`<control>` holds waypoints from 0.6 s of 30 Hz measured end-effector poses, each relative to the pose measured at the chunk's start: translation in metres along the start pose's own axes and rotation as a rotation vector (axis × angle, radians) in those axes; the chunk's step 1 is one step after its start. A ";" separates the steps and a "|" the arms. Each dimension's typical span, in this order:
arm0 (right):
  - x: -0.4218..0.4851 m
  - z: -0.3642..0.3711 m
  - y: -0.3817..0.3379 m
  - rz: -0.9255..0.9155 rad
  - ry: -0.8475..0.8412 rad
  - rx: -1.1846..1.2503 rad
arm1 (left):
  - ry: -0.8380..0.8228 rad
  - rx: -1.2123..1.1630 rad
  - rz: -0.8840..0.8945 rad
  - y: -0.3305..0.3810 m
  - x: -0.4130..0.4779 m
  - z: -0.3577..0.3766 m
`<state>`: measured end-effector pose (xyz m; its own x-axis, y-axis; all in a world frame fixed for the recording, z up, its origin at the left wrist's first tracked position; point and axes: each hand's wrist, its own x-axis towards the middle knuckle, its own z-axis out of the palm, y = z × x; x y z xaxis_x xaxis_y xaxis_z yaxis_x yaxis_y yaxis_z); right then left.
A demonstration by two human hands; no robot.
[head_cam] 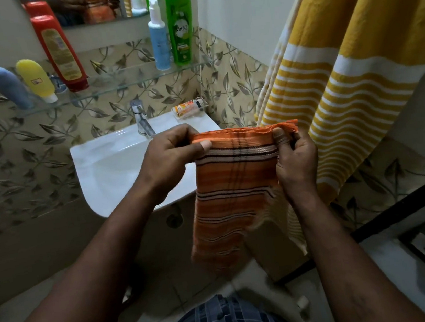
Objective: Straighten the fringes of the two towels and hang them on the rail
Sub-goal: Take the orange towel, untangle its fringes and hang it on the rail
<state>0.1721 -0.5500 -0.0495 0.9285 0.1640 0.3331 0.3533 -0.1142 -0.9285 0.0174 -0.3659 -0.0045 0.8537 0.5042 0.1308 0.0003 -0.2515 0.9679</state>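
While the left hand (170, 152) and the right hand (296, 156) each pinch one end of the top edge of the folded orange cotton towel with dark and pale stripes (235, 184), the cloth is taut between them and hangs down in front of the white ceramic sink (115, 159). Both sets of fingers (173, 136) curl over the upper hem, thumbs pressed on the near face; short orange fringe sticks out beside the right thumb. Just right of that hand, the yellow-and-white striped towel (354, 63) hangs in long folds from above the frame. Behind the sink stands a chrome tap (142, 121), and a glass wall shelf (121, 83) carries a green bottle (181, 30), a red bottle (58, 46) and other toiletries.
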 end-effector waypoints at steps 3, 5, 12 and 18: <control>0.002 -0.002 -0.006 0.000 -0.099 0.077 | 0.079 -0.210 0.024 0.002 0.002 0.000; 0.002 -0.001 -0.012 -0.009 -0.166 0.115 | 0.162 -0.170 0.075 0.007 0.003 -0.002; 0.009 0.007 -0.040 0.001 -0.119 0.147 | 0.235 0.259 0.297 0.030 0.008 -0.027; 0.013 0.017 -0.058 -0.015 -0.086 0.100 | 0.326 -0.080 0.180 0.027 0.011 -0.021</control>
<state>0.1621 -0.5245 0.0061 0.9083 0.2492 0.3361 0.3504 -0.0139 -0.9365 0.0157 -0.3505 0.0278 0.6255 0.6977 0.3493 -0.1862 -0.3013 0.9352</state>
